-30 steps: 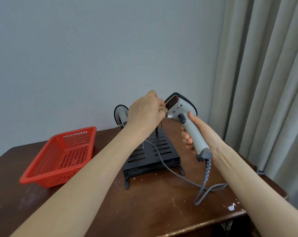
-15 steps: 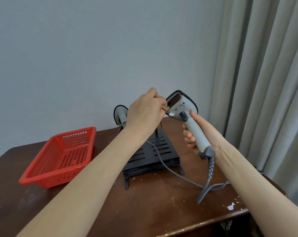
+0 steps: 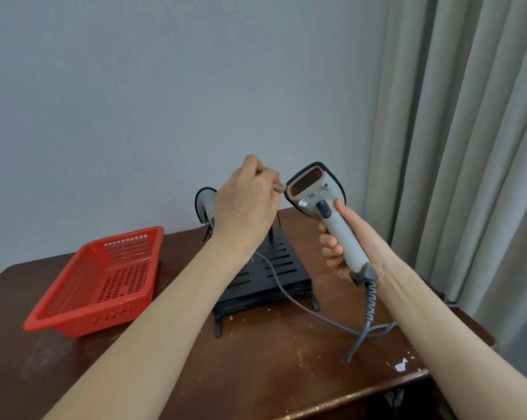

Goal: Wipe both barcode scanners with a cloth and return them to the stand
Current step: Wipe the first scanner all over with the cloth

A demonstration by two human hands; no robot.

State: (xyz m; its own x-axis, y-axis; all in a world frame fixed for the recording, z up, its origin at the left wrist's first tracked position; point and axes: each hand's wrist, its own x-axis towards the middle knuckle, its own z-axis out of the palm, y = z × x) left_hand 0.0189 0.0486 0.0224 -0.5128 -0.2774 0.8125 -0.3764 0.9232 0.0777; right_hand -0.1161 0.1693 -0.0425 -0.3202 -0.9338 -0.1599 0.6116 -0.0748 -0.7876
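My right hand [image 3: 344, 237] grips the handle of a grey barcode scanner [image 3: 316, 192], held up above the table with its red window facing me. My left hand [image 3: 247, 198] is closed on a small beige cloth [image 3: 279, 187], of which only a bit shows at my fingertips, right at the left edge of the scanner's head. A second grey scanner [image 3: 204, 204] sits on the black slotted stand [image 3: 274, 268] behind my left wrist, mostly hidden. The held scanner's coiled cable [image 3: 369, 304] hangs down to the table.
A red perforated plastic basket [image 3: 104, 277] lies on the left of the dark wooden table [image 3: 256, 374]. A grey cable [image 3: 289, 298] runs across the stand to the right. Beige curtains [image 3: 468, 147] hang close on the right; a grey wall is behind.
The scanner's head has tilted so its red window now faces me. My left hand with the cloth slid off the window to the head's left edge.
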